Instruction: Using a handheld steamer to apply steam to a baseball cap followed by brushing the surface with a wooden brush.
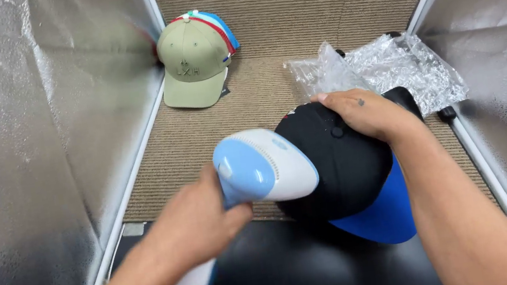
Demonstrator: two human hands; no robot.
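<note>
A person's left hand [195, 221] is gripping the handle of a white and light-blue handheld garment steamer [264, 166], fingers wrapped tight around it, at the lower centre of the frame. The steamer's rounded head is lying against the left side of a black baseball cap [344, 166], which is sitting just right of centre with its blue brim [381, 210] pointing toward the bottom of the frame. The right hand [363, 113] is resting palm-down on the crown of the black cap, fingers together and curved over the fabric near the top button, holding it in place. Behind the cap, toward the upper right, a crumpled clear plastic bag [383, 66] is lying on the brown ribbed carpet [287, 10]. In the upper left of the frame, well apart from both hands, an olive-green cap [193, 64] is sitting stacked on another cap with red, white and blue showing at its edge. Shiny silver foil-covered panels [9, 165] are standing along the left and right sides of the frame, walling in the carpeted area.
</note>
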